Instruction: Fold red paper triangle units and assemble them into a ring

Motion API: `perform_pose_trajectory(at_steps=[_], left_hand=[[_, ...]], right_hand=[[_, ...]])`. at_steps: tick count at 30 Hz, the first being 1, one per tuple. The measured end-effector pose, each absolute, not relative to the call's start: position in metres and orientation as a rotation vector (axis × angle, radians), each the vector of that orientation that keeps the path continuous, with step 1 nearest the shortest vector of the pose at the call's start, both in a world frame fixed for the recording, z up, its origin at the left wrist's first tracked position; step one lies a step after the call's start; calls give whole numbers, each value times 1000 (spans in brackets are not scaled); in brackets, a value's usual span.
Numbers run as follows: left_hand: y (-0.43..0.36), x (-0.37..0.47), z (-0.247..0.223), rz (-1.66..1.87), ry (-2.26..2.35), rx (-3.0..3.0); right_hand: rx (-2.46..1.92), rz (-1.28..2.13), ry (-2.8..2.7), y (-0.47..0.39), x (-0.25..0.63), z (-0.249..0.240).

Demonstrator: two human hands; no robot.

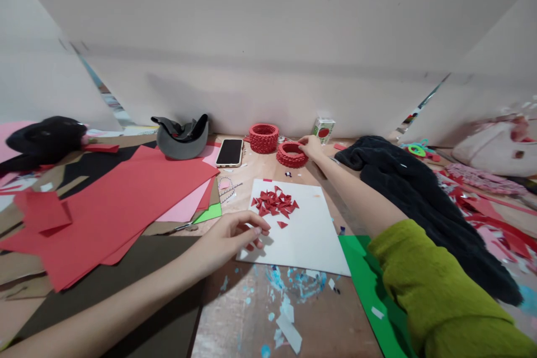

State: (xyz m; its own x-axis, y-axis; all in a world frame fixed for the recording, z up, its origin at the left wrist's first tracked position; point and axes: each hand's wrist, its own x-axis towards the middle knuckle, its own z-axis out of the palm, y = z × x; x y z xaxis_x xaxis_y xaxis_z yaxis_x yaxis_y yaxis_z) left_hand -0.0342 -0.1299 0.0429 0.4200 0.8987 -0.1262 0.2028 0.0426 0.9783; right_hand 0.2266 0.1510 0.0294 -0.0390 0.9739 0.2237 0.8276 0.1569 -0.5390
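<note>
My right hand (311, 146) reaches far forward, its fingers closed on the right rim of a low red folded-paper ring (292, 160). Just left of it stands a taller ring (264, 140) of the same red, bumpy kind. Nearer to me, a white board (306, 229) bears a heap of small red folded-paper triangles (274, 202), and one lone triangle (282, 225) lies in front of the heap. Over the board's left edge hovers my left hand (239, 232), fingers loosely bent and apart, with nothing visible in them.
On the left lie red paper sheets (126, 190), a grey cap (182, 137) and a phone (230, 152). A small carton (324, 130) stands by the wall. Dark cloth (403, 196) and green paper (364, 268) are on the right. Paper scraps (289, 333) litter the front.
</note>
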Motion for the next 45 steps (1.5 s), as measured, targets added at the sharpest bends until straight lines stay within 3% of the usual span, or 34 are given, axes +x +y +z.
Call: perform_pose_trajectory(at_steps=[35, 45], left_hand=[[-132, -33, 45, 663, 1072, 1481], [-133, -35, 45, 669, 1074, 1542]], right_hand=[[-1546, 175, -1865, 134, 221, 39], [-1078, 373, -2464, 95, 233, 58]])
